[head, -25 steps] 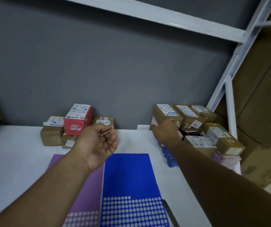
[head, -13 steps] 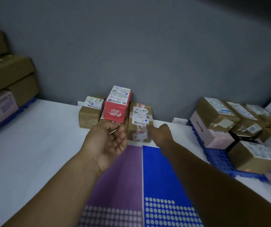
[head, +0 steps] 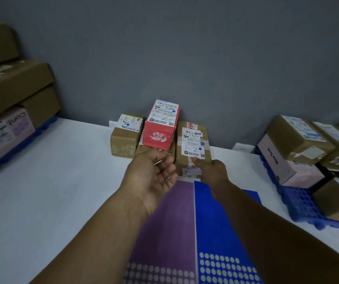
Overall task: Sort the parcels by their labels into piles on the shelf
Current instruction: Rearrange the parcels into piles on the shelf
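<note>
Three parcels stand against the grey wall in the middle of the white shelf point(head: 51, 181): a small brown box point(head: 126, 141), a red box point(head: 160, 133) with a white label on top, and a brown parcel point(head: 193, 128) with a label marked "2-1" and a blue dot. My right hand point(head: 211, 172) reaches to this brown parcel, and a fingertip touches the lower edge of its label. Beside it and just in front of the red box, my left hand point(head: 153, 179) hovers palm up with loosely curled fingers and holds nothing.
A purple sticker sheet point(head: 164, 222) and a blue sticker sheet point(head: 215, 226) lie side by side under my forearms. Several labelled parcels point(head: 295, 140) are piled on a blue pallet point(head: 302, 206) at the right. Large cartons point(head: 12, 85) are stacked at the far left.
My right hand has left the pile on the right and come to the brown parcel in the middle. The view has swung left and closer. My left hand has kept its pose.
</note>
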